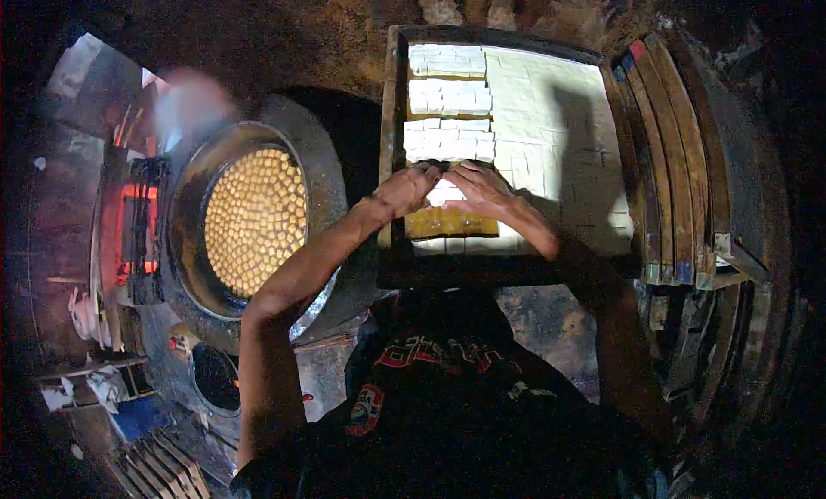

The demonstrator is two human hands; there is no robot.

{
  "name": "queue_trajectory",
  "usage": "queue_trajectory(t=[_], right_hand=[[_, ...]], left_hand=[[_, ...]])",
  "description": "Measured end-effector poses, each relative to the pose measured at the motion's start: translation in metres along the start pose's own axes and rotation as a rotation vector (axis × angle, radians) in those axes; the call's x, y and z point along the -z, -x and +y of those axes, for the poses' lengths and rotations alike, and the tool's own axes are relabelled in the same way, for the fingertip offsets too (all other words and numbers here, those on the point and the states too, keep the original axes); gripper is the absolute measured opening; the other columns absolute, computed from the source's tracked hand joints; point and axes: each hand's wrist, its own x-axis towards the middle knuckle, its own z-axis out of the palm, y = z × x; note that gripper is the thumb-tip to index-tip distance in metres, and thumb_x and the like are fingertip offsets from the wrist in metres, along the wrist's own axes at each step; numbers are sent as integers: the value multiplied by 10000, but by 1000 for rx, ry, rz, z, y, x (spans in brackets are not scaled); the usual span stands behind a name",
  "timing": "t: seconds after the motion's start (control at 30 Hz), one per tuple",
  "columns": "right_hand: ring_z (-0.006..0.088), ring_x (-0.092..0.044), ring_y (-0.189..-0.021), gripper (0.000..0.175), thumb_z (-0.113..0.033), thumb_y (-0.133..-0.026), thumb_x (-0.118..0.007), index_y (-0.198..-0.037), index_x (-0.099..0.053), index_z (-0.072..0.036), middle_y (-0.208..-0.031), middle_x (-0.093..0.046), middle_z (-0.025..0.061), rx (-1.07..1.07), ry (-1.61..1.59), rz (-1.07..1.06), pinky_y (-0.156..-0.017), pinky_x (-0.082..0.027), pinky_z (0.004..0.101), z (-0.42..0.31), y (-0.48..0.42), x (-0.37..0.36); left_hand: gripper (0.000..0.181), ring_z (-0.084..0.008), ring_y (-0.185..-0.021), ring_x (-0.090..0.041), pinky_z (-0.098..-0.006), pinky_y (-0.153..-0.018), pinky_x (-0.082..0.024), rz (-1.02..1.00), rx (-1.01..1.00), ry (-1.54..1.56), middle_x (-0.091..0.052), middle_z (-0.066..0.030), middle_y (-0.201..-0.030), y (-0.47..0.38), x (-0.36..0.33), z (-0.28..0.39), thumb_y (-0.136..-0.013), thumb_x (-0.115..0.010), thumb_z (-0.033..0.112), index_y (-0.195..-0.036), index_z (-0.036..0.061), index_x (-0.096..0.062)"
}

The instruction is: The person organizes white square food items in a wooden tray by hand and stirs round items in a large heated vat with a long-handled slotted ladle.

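Note:
Before me lies a wooden tray [391, 105] of white, tofu-like blocks. My left hand [408, 190] and my right hand [481, 190] close in from both sides around a small group of white blocks [446, 193] on the tray's left part. Fingers hide much of that group. Beyond the hands, cut blocks [450, 99] sit in separate rows, with strips of yellow-brown board between them. A wider strip of bare board [452, 224] shows just nearer to me. To the right, a flat sheet of white blocks [526, 118] with cut lines fills the tray, partly shadowed.
On the left, a large round pan [187, 241] holds many golden pieces [258, 221] packed together. Past it glows a red-orange fire opening [150, 228]. Several wooden boards or frames [681, 157] stand along the right. A round dark container [216, 378] is at lower left, near wooden slats [161, 463].

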Motion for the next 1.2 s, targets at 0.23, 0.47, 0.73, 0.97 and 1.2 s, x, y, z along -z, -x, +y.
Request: queue_trajectory(t=[0.23,0.47,0.73,0.97,1.2], right_hand=[[292,-479,-1050,505,-315,-793,-653,-1174,-486,-28,-1133,-510,131,-30,91,47,-902,-411,387,-34,44,41],[232,-492,-996,326,-226,-750,-620,-1039,-568,-83,-991,-545,88,225,267,-127,-760,-488,321,-42,89,10],[259,-495,-1001,283,-198,-733,-624,-993,-585,-95,-995,-547,86,104,184,-161,-779,-502,359,-60,58,-9],[354,-555,-967,410,-292,-812,-587,-1123,-541,-28,-1093,-548,176,-228,-206,-356,-840,-465,434,-62,25,18],[315,-565,-946,322,-173,-785,-589,-1077,-524,-55,-991,-548,151,-108,-31,-241,-746,-508,424,-71,29,-1]], left_hand=[[435,-318,-946,-577,-409,-769,-504,-4,176,-294,-568,-165,-989,46,21,50,-757,-658,182,-1111,11,-474],[335,-259,-956,-586,-354,-761,-505,-355,50,-409,-581,-105,-1039,63,2,95,-793,-487,112,-1122,70,-537],[323,-286,-928,-595,-382,-747,-503,-320,104,-358,-586,-126,-1047,69,-4,84,-823,-467,132,-1128,82,-558],[249,-301,-849,-618,-419,-746,-505,-108,119,-262,-608,-147,-979,69,-11,60,-864,-449,160,-1060,59,-565],[270,-319,-861,-621,-431,-732,-510,-248,177,-224,-601,-164,-968,66,-5,61,-847,-465,99,-1100,33,-527]])
